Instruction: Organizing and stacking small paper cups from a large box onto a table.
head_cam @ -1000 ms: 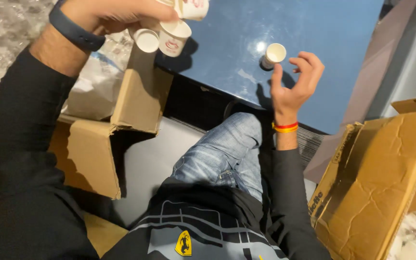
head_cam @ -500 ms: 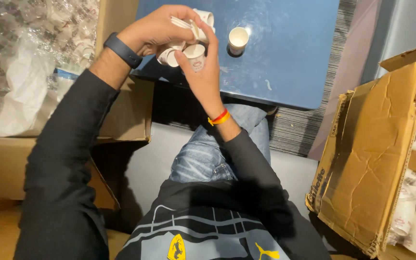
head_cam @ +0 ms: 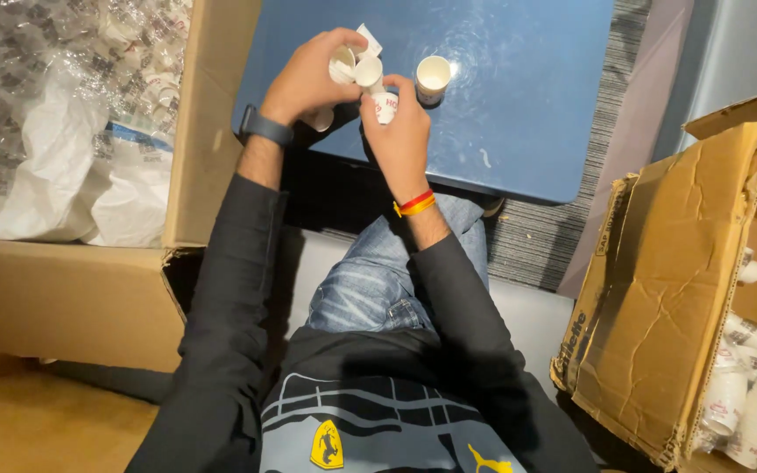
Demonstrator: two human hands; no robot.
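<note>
So the person is sitting at a small blue table [head_cam: 519, 131] with both hands up over its near edge. The left hand [head_cam: 308, 79] is curled around a little bunch of small paper cups [head_cam: 350, 66], fingers closed on them, mouths facing every which way, probably because that's the only way to hang onto several at once. The right hand [head_cam: 400, 140] is closed on one more small cup [head_cam: 385, 107], pinched right up against the bunch, looks like it's being pulled out or pushed in, can't tell which.

One lone cup [head_cam: 433, 77] stands upright on the table just beside the hands. A big cardboard box [head_cam: 212, 131] of bubble wrap [head_cam: 54, 96] sits on the left, and a battered box [head_cam: 659, 298] holding more cups [head_cam: 751, 390] on the right. Both boxes crowd the knees, but nothing blocks the tabletop itself.
</note>
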